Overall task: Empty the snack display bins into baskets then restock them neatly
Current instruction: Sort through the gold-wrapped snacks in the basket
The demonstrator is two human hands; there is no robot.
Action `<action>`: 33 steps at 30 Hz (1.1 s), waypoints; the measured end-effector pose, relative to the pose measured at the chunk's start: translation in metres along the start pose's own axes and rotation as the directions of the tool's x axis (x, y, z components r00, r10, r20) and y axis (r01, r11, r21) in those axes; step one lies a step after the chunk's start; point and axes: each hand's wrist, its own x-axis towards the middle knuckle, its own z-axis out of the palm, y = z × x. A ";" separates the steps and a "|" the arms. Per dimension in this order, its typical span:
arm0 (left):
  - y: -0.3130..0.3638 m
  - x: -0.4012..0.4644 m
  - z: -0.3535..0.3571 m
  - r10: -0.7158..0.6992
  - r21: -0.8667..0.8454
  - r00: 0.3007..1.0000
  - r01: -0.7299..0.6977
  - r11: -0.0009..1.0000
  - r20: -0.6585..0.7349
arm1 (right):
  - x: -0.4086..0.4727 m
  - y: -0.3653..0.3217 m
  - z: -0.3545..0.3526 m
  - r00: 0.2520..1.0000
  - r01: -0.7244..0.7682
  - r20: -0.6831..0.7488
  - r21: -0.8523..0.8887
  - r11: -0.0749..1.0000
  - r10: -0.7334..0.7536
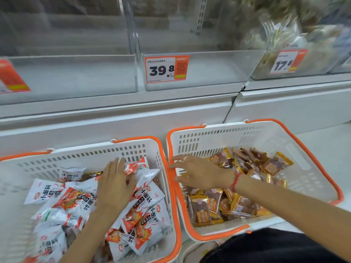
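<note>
White plastic baskets with orange rims and handles sit side by side on the floor in front of the display shelf. In the left basket (83,158) lies a heap of white snack packets (150,198) printed with red flames and black characters; the left hand (114,185) rests palm-down on top of them, fingers straight and together, gripping nothing. The right basket (237,135) holds a smaller pile of brown-and-gold wrapped snacks (209,205), spread along its near and far sides. The right hand (197,173) hovers over that basket's left edge, fingers spread and relaxed, holding nothing, with a red string bracelet (234,182) at the wrist. Beyond the baskets, the clear display bins (209,73) stand on the shelf; the middle one carries a price tag (167,68) reading 39.8, and a blurred bin far right carries a second tag (286,61) reading 17.8.
</note>
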 end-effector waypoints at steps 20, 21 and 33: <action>0.299 0.017 0.188 0.611 -0.231 0.510 -0.622 0.748 0.605 | -0.206 0.216 0.084 0.646 -0.723 -0.210 0.140 0.677 0.734; 0.307 0.015 0.194 0.599 -0.239 0.536 -0.593 0.769 0.595 | -0.213 0.212 0.082 0.632 -0.725 -0.243 0.148 0.672 0.736; 0.277 0.032 0.174 0.529 -0.224 0.743 -0.481 0.848 0.410 | -0.218 0.201 0.092 0.311 -0.688 -0.445 0.504 0.522 0.840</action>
